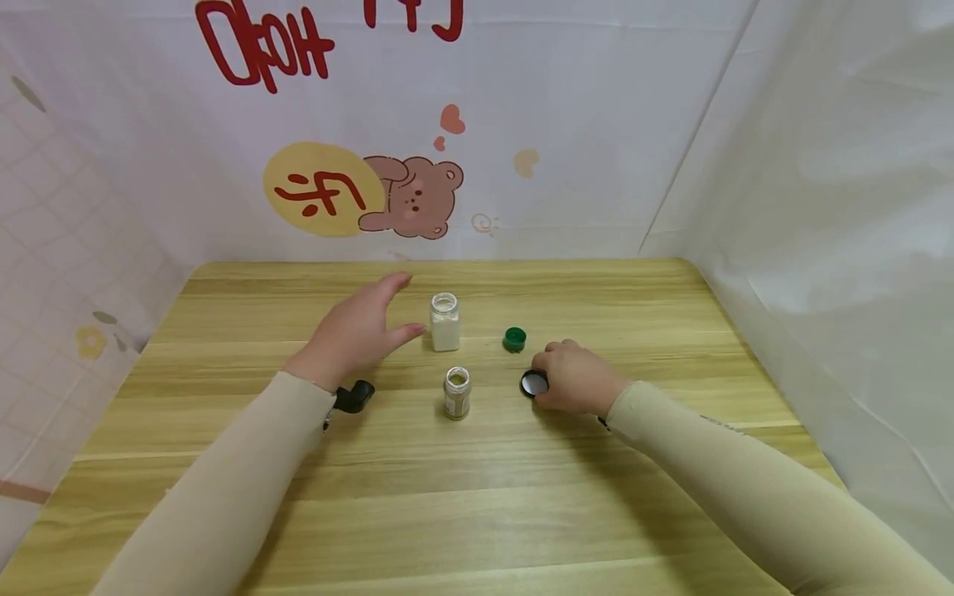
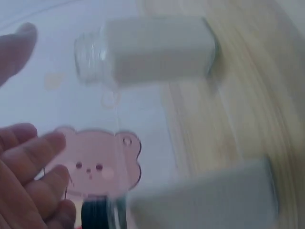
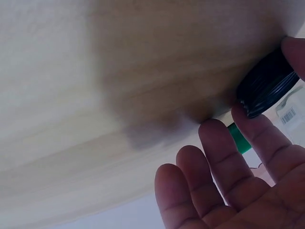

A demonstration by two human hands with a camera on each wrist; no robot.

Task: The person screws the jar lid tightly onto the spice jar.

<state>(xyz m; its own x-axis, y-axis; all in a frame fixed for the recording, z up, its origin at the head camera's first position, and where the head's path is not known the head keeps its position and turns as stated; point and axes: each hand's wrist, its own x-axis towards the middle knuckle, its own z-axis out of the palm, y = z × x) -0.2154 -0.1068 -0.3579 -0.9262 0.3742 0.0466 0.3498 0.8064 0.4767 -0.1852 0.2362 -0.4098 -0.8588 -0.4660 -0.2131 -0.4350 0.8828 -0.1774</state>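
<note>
My right hand [image 1: 574,377] pinches a black lid [image 1: 534,383] between thumb and index finger, its pale inner side facing up in the head view. In the right wrist view the lid's ridged black edge [image 3: 267,83] shows at the fingertips. My left hand [image 1: 359,327] is spread beside an uncapped glass jar of white powder [image 1: 445,329], thumb tip close to the jar. Nearer to me stands a smaller uncapped jar [image 1: 457,396] with brownish contents. Low in the blurred left wrist view is a pale jar with a dark cap [image 2: 200,202].
A green cap [image 1: 514,338] lies on the wooden table [image 1: 477,505], beyond the black lid. Behind the table hangs a white cloth [image 1: 596,108] with a printed bear, and another white cloth [image 1: 857,207] borders the right side.
</note>
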